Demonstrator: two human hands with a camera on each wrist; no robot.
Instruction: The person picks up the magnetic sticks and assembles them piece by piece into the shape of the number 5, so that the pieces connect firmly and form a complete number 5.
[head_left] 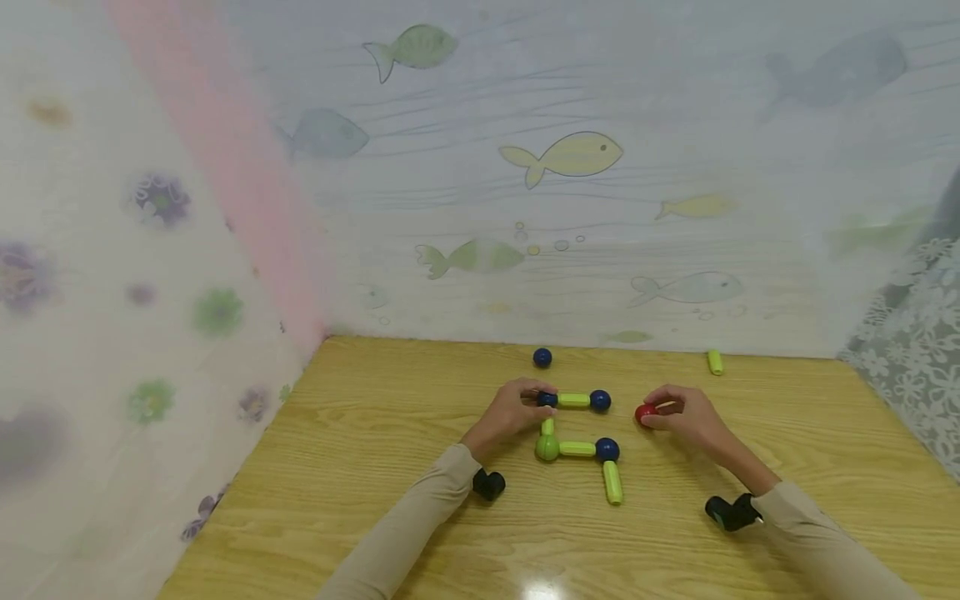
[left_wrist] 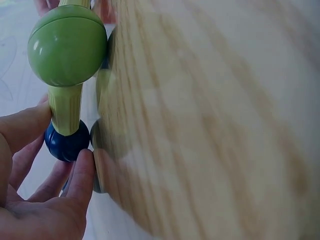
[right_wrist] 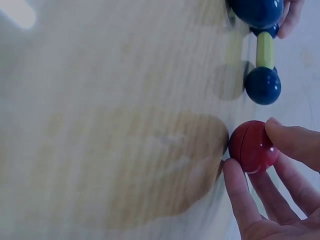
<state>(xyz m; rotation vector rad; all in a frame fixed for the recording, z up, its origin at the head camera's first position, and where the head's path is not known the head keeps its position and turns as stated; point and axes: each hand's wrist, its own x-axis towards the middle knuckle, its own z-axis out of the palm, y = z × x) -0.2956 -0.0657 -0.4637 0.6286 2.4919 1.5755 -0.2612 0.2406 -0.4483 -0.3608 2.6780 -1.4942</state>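
Joined balls and yellow-green rods lie on the wooden table. My left hand [head_left: 513, 414] pinches the dark blue ball [left_wrist: 67, 141] at the upper left corner. From it one rod [head_left: 573, 400] runs right to another blue ball [head_left: 600, 401], and a short rod [left_wrist: 66, 107] runs to a green ball [head_left: 547, 447]. A further rod [head_left: 577, 449] links the green ball to a third blue ball [head_left: 607, 450], from which a rod [head_left: 612, 483] points toward the near edge. Right of these, my right hand [head_left: 688, 415] holds a red ball [right_wrist: 253, 146] between thumb and fingers, low over the table.
A loose blue ball [head_left: 542, 357] sits near the table's back edge, and a loose rod [head_left: 716, 362] lies at the back right. Black devices [head_left: 489, 484] are worn at both wrists. Behind the table [head_left: 375, 392] hangs a fish-patterned curtain [head_left: 465, 200].
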